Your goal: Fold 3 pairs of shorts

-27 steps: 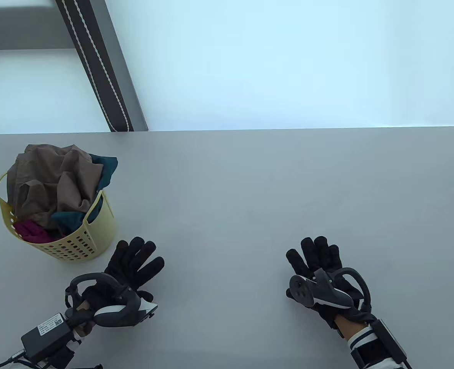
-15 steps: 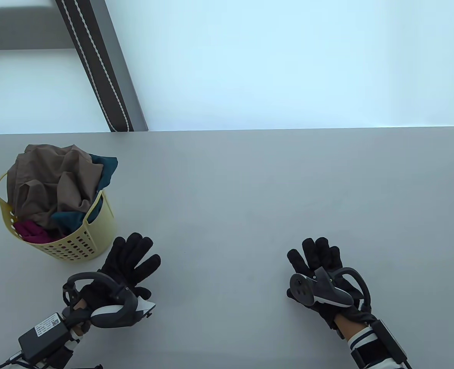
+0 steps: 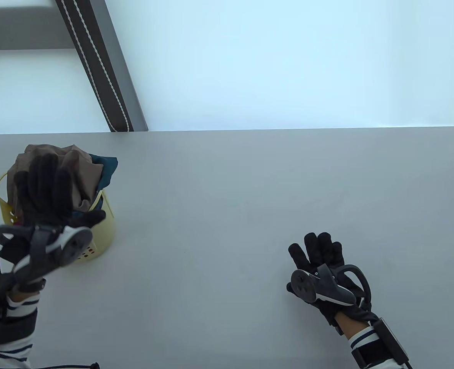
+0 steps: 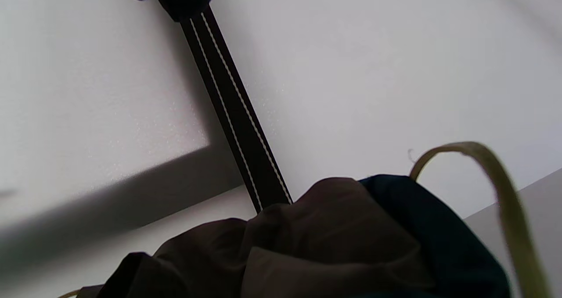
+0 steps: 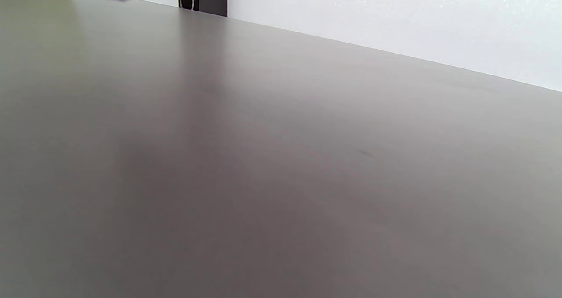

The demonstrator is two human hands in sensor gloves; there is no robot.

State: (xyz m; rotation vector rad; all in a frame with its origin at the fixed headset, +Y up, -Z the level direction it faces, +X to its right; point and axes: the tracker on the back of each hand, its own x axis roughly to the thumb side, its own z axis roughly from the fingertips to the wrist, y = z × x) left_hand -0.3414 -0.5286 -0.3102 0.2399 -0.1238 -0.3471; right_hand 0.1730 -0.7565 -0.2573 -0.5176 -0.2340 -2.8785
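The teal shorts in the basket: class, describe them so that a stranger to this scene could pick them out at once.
Start at the grey table and find the yellow perforated basket near its left edge, below the raised left hand. The teal shorts poke over the basket's far right rim, beside the crumpled brown shorts. They are the only dark blue-green cloth there.

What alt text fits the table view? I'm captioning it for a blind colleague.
A gloved left hand, fingers spread, hovers over a yellow basket stuffed with brown shorts, teal shorts and more, at the left of a grey table. The right hand lies open at the table's near right.
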